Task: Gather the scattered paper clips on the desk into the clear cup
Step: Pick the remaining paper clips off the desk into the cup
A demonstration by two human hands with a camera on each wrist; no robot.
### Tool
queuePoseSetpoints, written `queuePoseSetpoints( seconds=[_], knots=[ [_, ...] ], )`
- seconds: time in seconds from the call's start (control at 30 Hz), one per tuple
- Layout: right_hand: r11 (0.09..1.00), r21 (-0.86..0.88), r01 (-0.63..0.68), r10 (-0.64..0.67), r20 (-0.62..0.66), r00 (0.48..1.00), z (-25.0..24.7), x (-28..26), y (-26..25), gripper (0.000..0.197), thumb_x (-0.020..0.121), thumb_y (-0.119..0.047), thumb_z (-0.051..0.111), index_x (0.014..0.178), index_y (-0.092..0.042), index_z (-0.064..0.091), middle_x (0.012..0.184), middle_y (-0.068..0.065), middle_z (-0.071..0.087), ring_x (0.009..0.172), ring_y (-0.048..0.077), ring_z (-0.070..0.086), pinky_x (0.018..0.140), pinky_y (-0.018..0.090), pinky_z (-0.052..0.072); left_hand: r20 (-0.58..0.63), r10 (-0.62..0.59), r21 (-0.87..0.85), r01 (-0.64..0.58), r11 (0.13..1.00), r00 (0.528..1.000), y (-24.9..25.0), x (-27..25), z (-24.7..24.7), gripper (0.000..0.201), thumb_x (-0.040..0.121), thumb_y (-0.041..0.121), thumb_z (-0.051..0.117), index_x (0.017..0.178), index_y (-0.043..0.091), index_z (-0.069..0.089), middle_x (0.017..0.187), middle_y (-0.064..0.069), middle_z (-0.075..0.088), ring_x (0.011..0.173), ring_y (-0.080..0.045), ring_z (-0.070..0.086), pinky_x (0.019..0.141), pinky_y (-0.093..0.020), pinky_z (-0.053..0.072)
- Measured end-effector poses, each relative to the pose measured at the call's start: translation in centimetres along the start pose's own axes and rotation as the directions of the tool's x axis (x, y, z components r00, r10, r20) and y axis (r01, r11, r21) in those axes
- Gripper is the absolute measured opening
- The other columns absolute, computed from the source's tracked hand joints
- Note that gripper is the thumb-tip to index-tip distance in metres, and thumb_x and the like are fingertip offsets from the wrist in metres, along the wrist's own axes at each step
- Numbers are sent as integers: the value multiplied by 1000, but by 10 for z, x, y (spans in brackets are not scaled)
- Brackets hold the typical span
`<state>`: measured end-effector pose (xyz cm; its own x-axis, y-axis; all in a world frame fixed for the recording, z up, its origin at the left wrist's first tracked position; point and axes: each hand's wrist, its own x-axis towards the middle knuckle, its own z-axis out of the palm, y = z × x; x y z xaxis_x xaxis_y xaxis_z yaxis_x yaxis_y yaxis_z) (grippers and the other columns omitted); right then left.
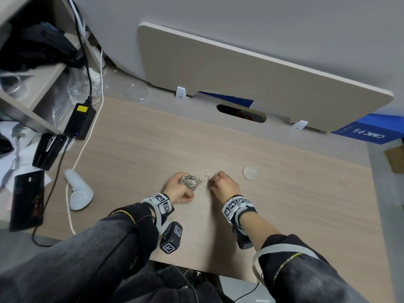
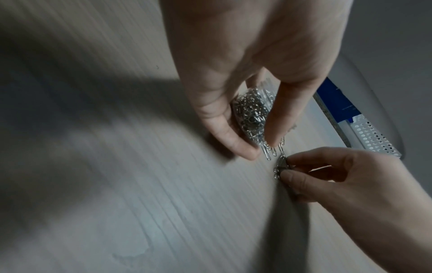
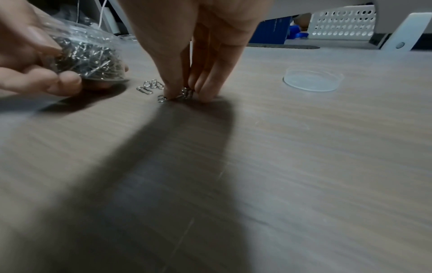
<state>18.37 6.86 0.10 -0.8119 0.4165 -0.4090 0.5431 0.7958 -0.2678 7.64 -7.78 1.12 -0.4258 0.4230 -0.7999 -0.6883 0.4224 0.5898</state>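
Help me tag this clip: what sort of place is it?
Probably an office workstation: a wood-grain desk with a beige divider panel, a black power adapter, and a white perforated plastic basket behind.

Bare desk right of the clear lid; controller crowds the left edge.
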Motion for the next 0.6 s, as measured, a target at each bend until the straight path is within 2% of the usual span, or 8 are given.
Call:
queuePoseSetpoints(
  seconds=[0.13, 0.27, 0.37, 0.47, 0.6],
  knots=[
    [995, 96, -32, 40, -82, 996, -3, 0, -2, 38, 85, -41, 64, 114, -18, 58, 115, 2, 54, 109, 25, 56, 81, 36, 48, 0, 1, -7, -1, 1000, 1000, 2, 1, -1, 62, 66, -29, 53, 104, 19, 56, 84, -9, 60, 66, -24, 58, 59, -36, 59],
    [996, 35, -84, 86, -61, 994, -4, 6, -21, 60, 76, -60, 65, 116, -16, 52, 118, 3, 51, 109, 26, 53, 81, 38, 48, 5, 7, -13, -7, 1000, 1000, 4, 0, -2, 61, 66, -28, 53, 107, 19, 56, 86, -11, 61, 69, -25, 59, 59, -34, 59],
    [990, 38, -139, 141, -46, 989, 0, 12, -33, 59, 77, -52, 69, 116, -12, 48, 119, 7, 48, 107, 30, 54, 79, 39, 48, 13, 10, -22, -10, 1000, 1000, 5, 0, -3, 63, 67, -27, 53, 111, 17, 55, 89, -12, 62, 71, -26, 60, 62, -35, 59],
    [977, 111, -184, 189, -40, 981, 4, 17, -37, 44, 82, -39, 69, 111, -11, 52, 117, 8, 48, 105, 31, 55, 79, 38, 49, 10, 11, -30, -11, 999, 1000, 8, 0, -7, 64, 67, -28, 53, 113, 16, 55, 91, -12, 63, 72, -26, 61, 63, -36, 59],
    [976, 157, -154, 159, -23, 987, 6, 22, -36, 19, 86, -27, 64, 100, -15, 60, 111, 7, 53, 102, 30, 58, 81, 37, 49, -4, 5, -38, -5, 999, 1000, 7, 1, -12, 63, 66, -28, 53, 112, 16, 55, 92, -12, 62, 72, -26, 61, 60, -34, 58]
  ],
)
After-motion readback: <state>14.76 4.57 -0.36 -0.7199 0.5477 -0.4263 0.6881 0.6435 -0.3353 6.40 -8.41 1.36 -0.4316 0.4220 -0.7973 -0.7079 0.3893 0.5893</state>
